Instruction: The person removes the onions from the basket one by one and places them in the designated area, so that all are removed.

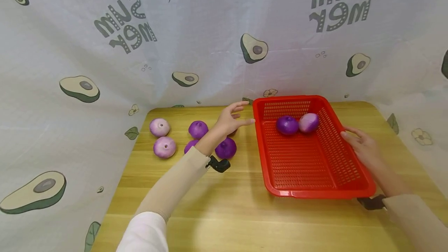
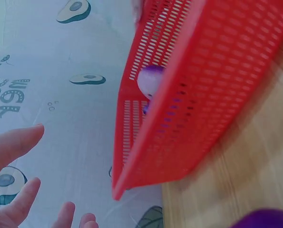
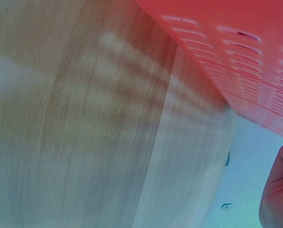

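A red plastic basket (image 1: 297, 158) with slotted walls is on the right side of the table. Inside, near its far end, lie a dark purple onion (image 1: 287, 125) and a paler purple-white onion (image 1: 308, 123). My right hand (image 1: 364, 147) grips the basket's right rim; in the right wrist view only part of that hand (image 3: 279, 190) shows at the edge. Close by the left rim, my left hand (image 1: 231, 119) is held with fingers extended and nothing in it. The left wrist view shows its spread fingers (image 2: 17, 147) apart from the basket.
Two pale onions (image 1: 160, 127) lie at the table's far left. Several dark purple onions (image 1: 225, 147) sit under and around the left forearm, partly hidden by it. A white curtain (image 1: 210, 30) printed with avocados hangs behind the wooden table (image 1: 224, 213).
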A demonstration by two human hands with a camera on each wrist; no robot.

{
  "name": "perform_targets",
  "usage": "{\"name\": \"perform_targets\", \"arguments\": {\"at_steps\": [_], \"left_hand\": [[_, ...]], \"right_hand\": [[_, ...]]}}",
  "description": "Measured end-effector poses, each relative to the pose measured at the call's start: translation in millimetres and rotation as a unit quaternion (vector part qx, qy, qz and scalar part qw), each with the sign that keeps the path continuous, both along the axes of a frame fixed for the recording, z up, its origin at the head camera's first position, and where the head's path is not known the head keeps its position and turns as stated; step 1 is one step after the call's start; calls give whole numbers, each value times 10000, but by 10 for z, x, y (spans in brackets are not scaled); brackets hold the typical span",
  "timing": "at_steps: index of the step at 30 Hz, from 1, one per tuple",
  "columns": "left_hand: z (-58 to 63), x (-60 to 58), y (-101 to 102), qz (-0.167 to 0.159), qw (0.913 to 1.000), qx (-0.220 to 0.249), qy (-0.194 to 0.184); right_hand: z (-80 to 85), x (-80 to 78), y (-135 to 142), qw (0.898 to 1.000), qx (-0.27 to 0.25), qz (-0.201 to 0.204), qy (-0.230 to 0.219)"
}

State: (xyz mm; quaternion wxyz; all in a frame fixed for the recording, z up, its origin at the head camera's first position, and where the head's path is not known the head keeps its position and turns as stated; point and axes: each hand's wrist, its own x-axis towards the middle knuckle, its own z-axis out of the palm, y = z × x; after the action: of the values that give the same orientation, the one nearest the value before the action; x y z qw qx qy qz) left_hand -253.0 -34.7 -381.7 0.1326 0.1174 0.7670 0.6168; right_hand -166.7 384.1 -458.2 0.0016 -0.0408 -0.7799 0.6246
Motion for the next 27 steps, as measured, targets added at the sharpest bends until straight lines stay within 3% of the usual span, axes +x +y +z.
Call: {"name": "perform_targets", "arguments": {"at_steps": [7, 10, 16, 20, 27], "left_hand": [[17, -145, 368, -181, 9979, 517, -359], [-10, -202, 545, -152, 9959, 712, -543], [-96, -300, 893, -18, 9951, 814, -553], [-181, -338, 1079, 187, 9951, 739, -630], [-378, -362, 1410, 884, 9910, 452, -895]], "right_hand": [[-20, -7, -9, 9983, -573, 33, 72], [-27, -6, -9, 9968, -796, 33, 82], [-39, 2, -4, 9947, -1025, 6, 91], [-52, 3, -3, 9941, -1076, -3, 136], [-65, -1, -9, 9931, -1153, 0, 218]]}}
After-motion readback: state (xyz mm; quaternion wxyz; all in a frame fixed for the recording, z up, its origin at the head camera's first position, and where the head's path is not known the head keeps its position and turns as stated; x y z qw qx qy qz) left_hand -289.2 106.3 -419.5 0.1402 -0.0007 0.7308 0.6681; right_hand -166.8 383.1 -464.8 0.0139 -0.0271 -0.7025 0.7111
